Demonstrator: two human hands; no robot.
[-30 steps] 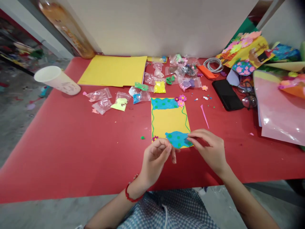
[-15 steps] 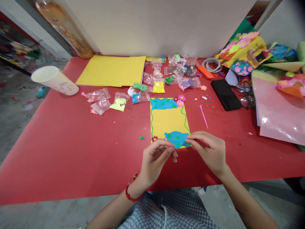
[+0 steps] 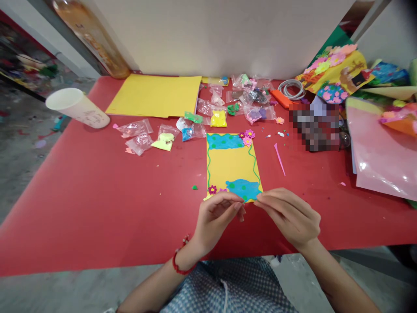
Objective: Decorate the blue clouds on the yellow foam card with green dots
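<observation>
A yellow card (image 3: 231,164) lies on the red table, with blue clay bands at its top and bottom and wavy green clay lines down both sides. Pink and magenta clay flowers (image 3: 247,137) decorate the top right corner, and others are partly hidden at the bottom left. Over the card's lower edge, my left hand (image 3: 218,221) has thumb and forefinger drawn together; any small piece between them is hidden. My right hand (image 3: 293,217) pinches at the right end of the lower blue clay band (image 3: 243,188). What those fingertips hold is too small to make out.
Several clay bags (image 3: 218,117) lie behind the card. A pink tool (image 3: 279,159) rests to its right, and a green clay bit (image 3: 194,188) to its left. Yellow sheets (image 3: 156,95) and a white cup (image 3: 76,108) stand far left; pink plastic (image 3: 384,152) is at right.
My right hand has shifted slightly right and down, its fingers now closer together at the card's lower right corner. My left hand has barely moved.
</observation>
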